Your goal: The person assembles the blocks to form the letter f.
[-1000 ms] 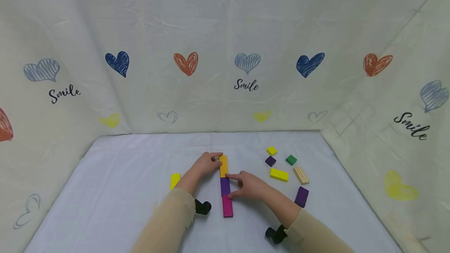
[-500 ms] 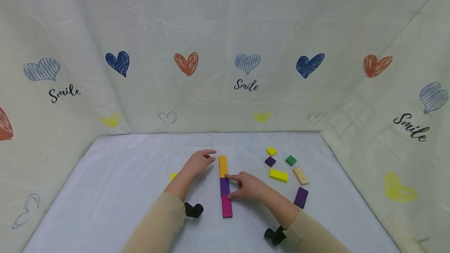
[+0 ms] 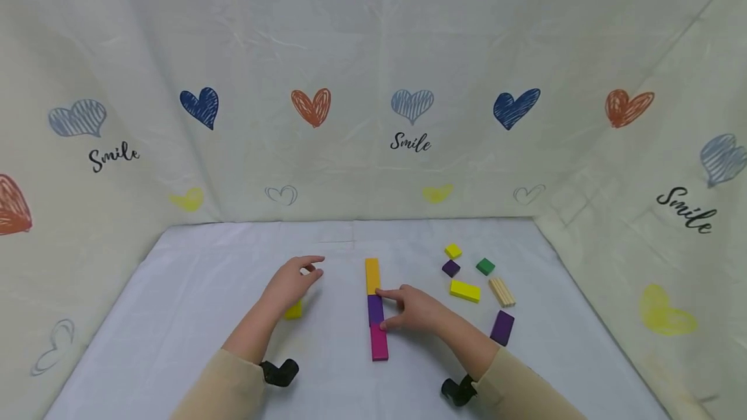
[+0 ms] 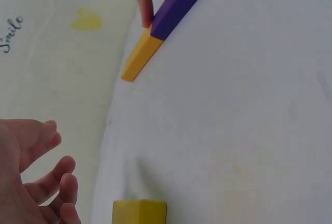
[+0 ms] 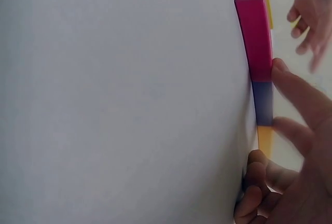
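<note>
Three blocks lie end to end in a straight row: orange (image 3: 372, 276), purple (image 3: 375, 310) and pink (image 3: 379, 343). My right hand (image 3: 415, 310) touches the row's right side, its index finger near the orange-purple joint and its thumb near the purple-pink joint. In the right wrist view, the other fingers (image 5: 255, 177) of that hand are curled in. Left of the row, my left hand (image 3: 292, 282) hovers with nothing in it, fingers loosely bent. Partly behind it in the head view is a yellow block (image 3: 294, 310), also seen at the bottom of the left wrist view.
Right of the row lie a small yellow block (image 3: 452, 251), a small purple one (image 3: 451, 268), a green one (image 3: 486, 266), a long yellow one (image 3: 465, 291), pale wooden sticks (image 3: 502, 292) and a larger purple block (image 3: 502, 328). Printed cloth walls surround the white table (image 3: 332, 381).
My left hand has let go of the orange block and moved left and toward me, over to the yellow block. The right hand and the row have stayed in place.
</note>
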